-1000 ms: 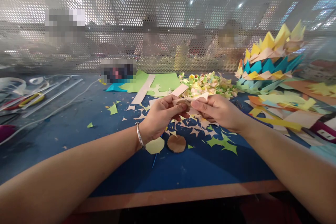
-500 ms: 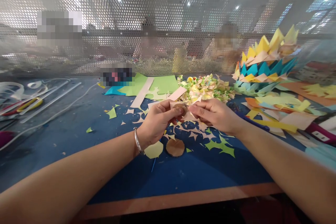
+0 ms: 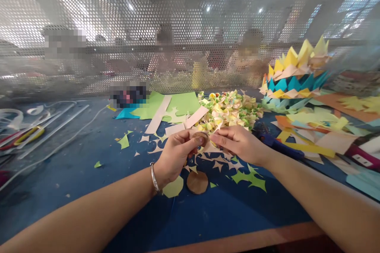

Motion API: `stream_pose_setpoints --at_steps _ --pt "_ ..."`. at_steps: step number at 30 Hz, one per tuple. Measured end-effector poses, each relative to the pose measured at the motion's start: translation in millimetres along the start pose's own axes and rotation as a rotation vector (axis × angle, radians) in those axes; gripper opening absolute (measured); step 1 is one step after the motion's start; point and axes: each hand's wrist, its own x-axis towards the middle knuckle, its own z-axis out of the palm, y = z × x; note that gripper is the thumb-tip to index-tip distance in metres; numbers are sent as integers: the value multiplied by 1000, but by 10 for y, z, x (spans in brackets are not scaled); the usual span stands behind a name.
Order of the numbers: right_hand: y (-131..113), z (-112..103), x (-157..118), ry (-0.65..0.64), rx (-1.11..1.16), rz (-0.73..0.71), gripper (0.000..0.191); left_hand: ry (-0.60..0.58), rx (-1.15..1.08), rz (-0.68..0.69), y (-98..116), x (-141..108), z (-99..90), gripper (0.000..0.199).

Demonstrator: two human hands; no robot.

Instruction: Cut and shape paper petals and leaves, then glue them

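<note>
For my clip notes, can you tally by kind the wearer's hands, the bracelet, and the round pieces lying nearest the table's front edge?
Hands, left hand and right hand: 2
Bracelet: 1
Brown disc: 1
Pale disc: 1
Total: 5

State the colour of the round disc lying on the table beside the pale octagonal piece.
The round disc is brown, best seen in the head view.

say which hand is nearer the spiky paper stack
Right: the right hand is in front and left of the spiky paper stack; the left hand is farther off to its left.
</note>
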Motion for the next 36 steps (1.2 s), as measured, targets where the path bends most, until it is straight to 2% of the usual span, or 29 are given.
stream_pose_setpoints --at_steps 4,14,24,36 --pt "25 9 13 23 -34 0 51 14 1 -6 -12 2 5 21" --pt "101 23 39 -21 -54 35 50 55 -7 -91 -36 -3 -16 18" --pt "116 21 41 -35 -95 28 49 -21 -131 -102 4 -1 -11 16" --pt "107 15 44 -29 -89 38 50 -59 -55 -90 12 -4 -22 22"
